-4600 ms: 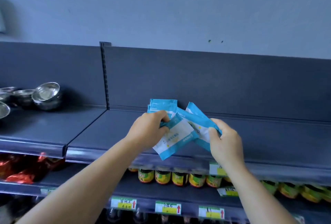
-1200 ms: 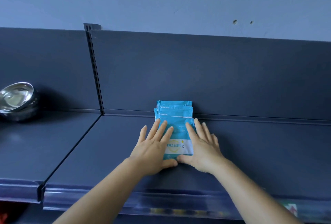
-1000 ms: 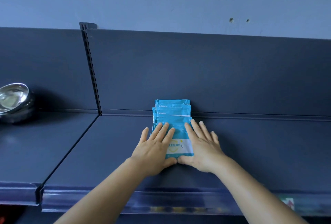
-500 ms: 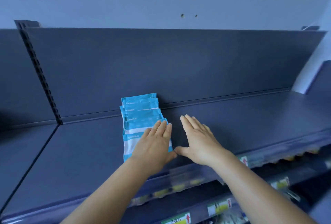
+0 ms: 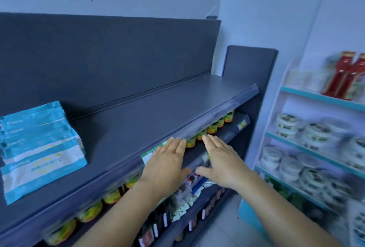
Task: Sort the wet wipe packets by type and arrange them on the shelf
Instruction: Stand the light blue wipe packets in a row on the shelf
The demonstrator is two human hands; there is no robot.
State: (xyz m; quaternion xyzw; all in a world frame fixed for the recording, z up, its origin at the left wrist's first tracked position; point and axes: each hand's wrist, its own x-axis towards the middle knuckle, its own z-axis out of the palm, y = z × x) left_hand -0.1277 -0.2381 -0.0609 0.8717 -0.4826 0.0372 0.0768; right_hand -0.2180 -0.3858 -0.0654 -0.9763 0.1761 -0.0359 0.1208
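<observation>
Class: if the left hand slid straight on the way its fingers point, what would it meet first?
Probably the front edge of the top shelf, just beyond the left hand; its fingertips overlap that edge in the picture, though depth is unclear.

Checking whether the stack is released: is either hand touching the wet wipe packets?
No: both the left hand and right hand are apart from the wet wipe packets.

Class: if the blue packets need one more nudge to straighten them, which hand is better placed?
Probably the left hand: it is nearer the blue packets lying at the shelf's left end. The right hand is farther away. Both are open, holding nothing.
</observation>
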